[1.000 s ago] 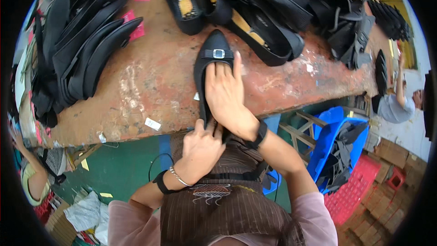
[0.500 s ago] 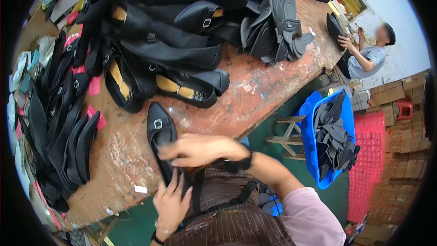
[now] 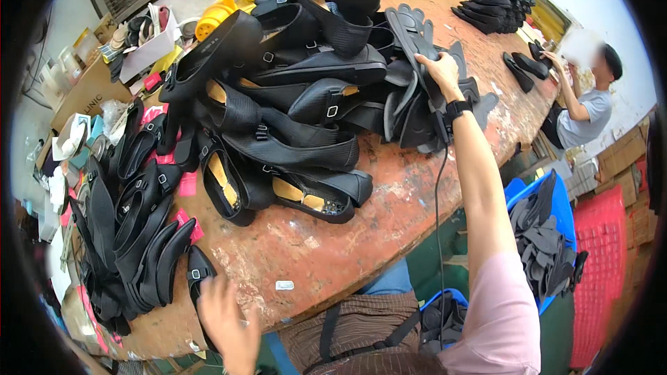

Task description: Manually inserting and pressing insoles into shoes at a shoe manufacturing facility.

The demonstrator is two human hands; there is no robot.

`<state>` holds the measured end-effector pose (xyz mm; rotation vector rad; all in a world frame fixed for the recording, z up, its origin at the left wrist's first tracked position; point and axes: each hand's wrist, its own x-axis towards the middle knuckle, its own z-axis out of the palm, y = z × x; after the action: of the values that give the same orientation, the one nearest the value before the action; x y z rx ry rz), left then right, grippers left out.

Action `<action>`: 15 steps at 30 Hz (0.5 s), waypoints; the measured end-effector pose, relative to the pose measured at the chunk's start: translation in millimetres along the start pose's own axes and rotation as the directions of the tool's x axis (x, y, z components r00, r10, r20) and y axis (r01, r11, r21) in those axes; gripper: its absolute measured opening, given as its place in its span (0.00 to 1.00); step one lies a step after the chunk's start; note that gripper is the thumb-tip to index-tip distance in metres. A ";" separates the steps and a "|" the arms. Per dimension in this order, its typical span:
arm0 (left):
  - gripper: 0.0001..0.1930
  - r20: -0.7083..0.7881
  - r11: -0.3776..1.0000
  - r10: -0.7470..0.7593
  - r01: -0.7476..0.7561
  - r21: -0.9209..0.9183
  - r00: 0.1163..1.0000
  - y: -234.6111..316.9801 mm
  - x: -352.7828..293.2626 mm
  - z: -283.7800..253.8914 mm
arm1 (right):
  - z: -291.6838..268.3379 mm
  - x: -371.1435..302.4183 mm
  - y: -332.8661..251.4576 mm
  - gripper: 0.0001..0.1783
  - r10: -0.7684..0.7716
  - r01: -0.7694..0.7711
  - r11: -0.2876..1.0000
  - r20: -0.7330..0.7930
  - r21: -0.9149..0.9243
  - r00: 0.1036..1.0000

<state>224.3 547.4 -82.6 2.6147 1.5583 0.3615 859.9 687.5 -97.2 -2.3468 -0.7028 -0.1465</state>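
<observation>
At the near left table edge lies a black pointed flat shoe [image 3: 199, 272] with a square silver buckle. My left hand [image 3: 228, 323] is over its rear part, blurred by motion, with the thumb apart from the fingers; it seems to grip nothing. My right arm stretches far across the table. There my right hand [image 3: 442, 73] pinches the edge of a dark grey insole [image 3: 414, 45] on top of a heap of insoles [image 3: 410, 121]. The hand hides part of that insole.
Black buckled shoes [image 3: 299, 142] pile up mid-table, and more shoes [image 3: 139, 236] stand in rows at left. A blue bin [image 3: 566, 219] of dark pieces stands beyond the right edge. A person [image 3: 583, 101] handles shoes at far right. A small white label [image 3: 284, 285] lies nearby.
My right hand has left the shoe and reached forward to the insoles. The shoe now lies further left by the shoe rows, with my left hand above it. The view has shifted.
</observation>
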 end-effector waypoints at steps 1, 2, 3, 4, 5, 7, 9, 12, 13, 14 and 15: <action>0.31 0.043 0.961 0.050 -0.036 -0.275 0.998 21.7 16.9 9.7 | -11.6 -15.3 -13.8 0.46 -0.021 0.019 0.999 -0.071 -0.039 0.997; 0.32 0.110 0.894 0.145 -0.083 -0.441 0.983 46.5 39.9 20.1 | -20.6 -25.7 -21.5 0.46 -0.027 0.024 0.999 -0.068 -0.038 0.997; 0.34 0.105 0.860 0.235 -0.156 -0.486 0.966 68.2 58.1 36.6 | -23.5 -36.6 -28.6 0.45 -0.114 0.092 0.989 -0.200 -0.119 0.973; 0.36 0.095 0.810 0.335 -0.235 -0.538 0.938 88.2 75.4 57.5 | -33.6 -44.8 -31.0 0.44 -0.206 0.139 0.966 -0.328 -0.217 0.922; 0.40 0.090 0.796 0.398 -0.295 -0.528 0.913 105.7 88.3 80.7 | -47.1 -51.2 -31.0 0.44 -0.197 0.172 0.980 -0.363 -0.098 0.911; 0.41 0.143 0.819 0.369 -0.248 -0.518 0.918 131.6 99.5 109.9 | -69.2 -65.9 -38.3 0.41 -0.113 0.169 0.979 -0.384 0.115 0.916; 0.36 -0.022 0.853 0.245 -0.227 -0.470 0.969 132.5 106.7 133.6 | -81.6 -85.9 -41.2 0.31 -0.143 0.292 0.815 -0.316 0.500 0.938; 0.34 0.044 0.911 0.001 0.017 -0.411 0.999 113.0 98.5 118.4 | -96.4 -135.6 -21.5 0.18 -0.213 0.095 0.671 0.069 0.735 0.975; 0.33 -0.023 0.916 0.025 -0.032 -0.399 0.999 106.2 90.8 114.9 | -109.4 -137.6 3.1 0.15 -0.152 -0.040 0.615 0.168 0.788 0.974; 0.27 -0.010 0.933 0.064 -0.063 -0.354 0.998 98.2 81.8 107.4 | -101.8 -138.7 47.1 0.18 -0.562 0.464 0.571 -0.091 0.677 0.822; 0.19 -0.065 0.948 0.124 -0.138 -0.285 0.990 64.0 63.7 109.0 | -86.1 -194.8 -3.4 0.17 -0.222 -0.178 0.163 0.212 0.970 0.952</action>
<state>334.4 578.3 -166.1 2.4997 1.2357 0.6142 699.8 547.5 -84.3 -0.9882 -0.6518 0.5735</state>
